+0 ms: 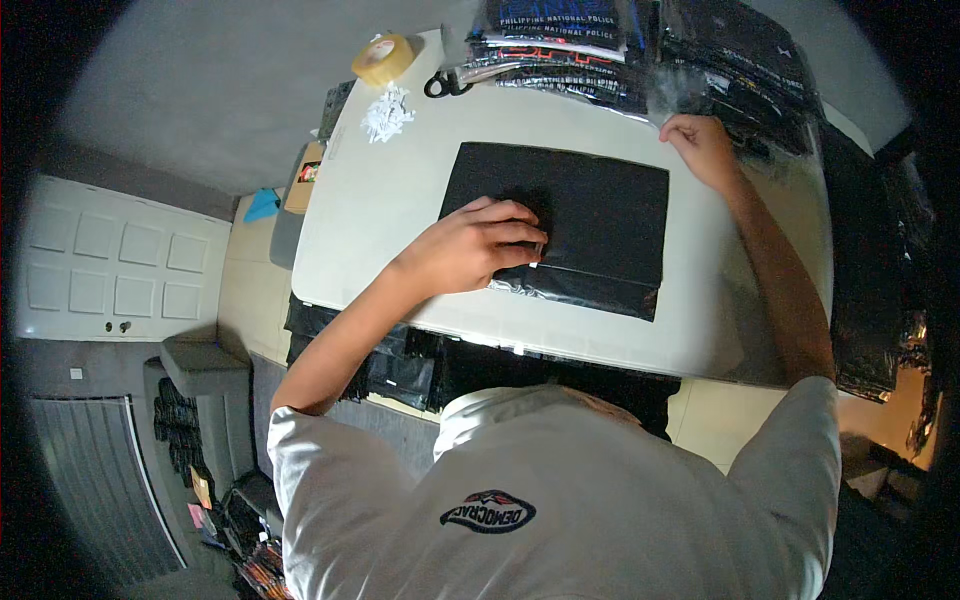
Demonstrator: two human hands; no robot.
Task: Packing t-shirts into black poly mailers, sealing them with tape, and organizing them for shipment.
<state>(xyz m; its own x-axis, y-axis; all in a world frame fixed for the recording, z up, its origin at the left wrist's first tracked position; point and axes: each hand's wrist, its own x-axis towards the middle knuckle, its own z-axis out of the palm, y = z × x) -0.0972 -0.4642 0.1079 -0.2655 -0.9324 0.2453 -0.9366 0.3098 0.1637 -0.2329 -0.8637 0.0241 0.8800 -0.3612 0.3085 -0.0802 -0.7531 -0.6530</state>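
A folded black garment [592,202] lies flat on the white table [375,217], its near edge bordered by shiny black plastic. My left hand [491,244] rests on the left part of the garment with bent fingers; a small white piece shows under the fingertips. Up at the right, my right hand [694,146] has its fingers curled at the near edge of the clear-wrapped black garments [739,75]. Whether it pinches the clear plastic I cannot tell. Beside these is another stack of printed black garments in clear bags [559,56].
Black-handled scissors [448,85], a roll of yellowish packing tape [383,60] and a pile of small white strips [387,114] are at the table's far left. More black packages [859,262] stand along the right side. A grey sofa [206,367] is at left.
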